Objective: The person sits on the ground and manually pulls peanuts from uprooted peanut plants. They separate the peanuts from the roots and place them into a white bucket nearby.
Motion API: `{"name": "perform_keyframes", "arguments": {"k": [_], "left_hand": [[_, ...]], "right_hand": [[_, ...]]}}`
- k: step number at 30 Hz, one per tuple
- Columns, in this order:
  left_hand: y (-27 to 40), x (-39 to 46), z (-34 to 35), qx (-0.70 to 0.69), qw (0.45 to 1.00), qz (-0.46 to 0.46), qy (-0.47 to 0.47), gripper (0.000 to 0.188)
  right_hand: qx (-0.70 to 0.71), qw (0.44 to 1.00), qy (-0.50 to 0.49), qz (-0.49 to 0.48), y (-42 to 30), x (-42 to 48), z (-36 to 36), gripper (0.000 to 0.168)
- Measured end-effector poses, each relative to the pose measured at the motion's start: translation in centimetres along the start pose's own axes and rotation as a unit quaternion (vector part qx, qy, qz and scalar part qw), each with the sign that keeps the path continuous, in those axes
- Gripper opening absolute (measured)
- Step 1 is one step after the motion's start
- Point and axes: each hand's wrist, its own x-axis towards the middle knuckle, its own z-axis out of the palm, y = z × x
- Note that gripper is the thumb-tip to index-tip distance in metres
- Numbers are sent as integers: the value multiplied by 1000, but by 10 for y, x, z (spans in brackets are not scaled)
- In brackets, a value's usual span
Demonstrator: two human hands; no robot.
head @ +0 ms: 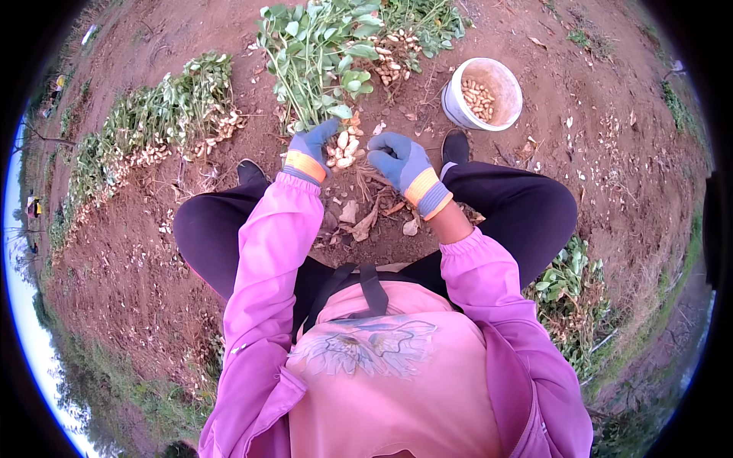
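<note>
My left hand (311,147), in a blue-grey work glove with an orange cuff, is closed around the lower stems of an uprooted peanut plant (312,68). The plant's leafy top points away from me. A cluster of pale peanut pods (345,150) hangs at its root end, just right of that hand. My right hand (399,163), gloved alike, is beside the pods with thumb and fingers curled towards each other. Whether a pod is between those fingertips is hidden. Below the hands, dry leaves (362,226) and thin roots lie on the soil between my legs.
A white plastic bucket (452,106), partly filled with picked peanuts (478,100), stands at the front right near my shoe (455,147). More peanut plants lie in a long row (154,109) at the left, ahead (426,26), and behind my right knee (567,275).
</note>
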Motion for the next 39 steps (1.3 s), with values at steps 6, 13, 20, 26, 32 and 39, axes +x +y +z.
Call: {"name": "perform_keyframes", "arguments": {"k": [6, 13, 20, 26, 32, 39], "left_hand": [[-6, -13, -2, -5, 996, 87, -8, 22], [-20, -23, 4, 95, 983, 159, 15, 20], [-37, -19, -1, 149, 964, 205, 77, 17], [-44, -7, -9, 55, 947, 280, 146, 19], [-39, -8, -12, 60, 952, 273, 127, 26], [-25, -22, -18, 13, 992, 124, -9, 42]], "right_hand": [[-55, 995, 42, -78, -33, -6, 3, 37], [-100, 993, 52, -37, -33, -6, 32, 41], [-137, 983, 85, -85, -37, -15, 45, 22], [73, 991, 93, -64, -19, -11, 52, 17], [328, 938, 104, 50, -23, -15, 53, 14], [545, 802, 175, 171, -14, -8, 38, 9]]}}
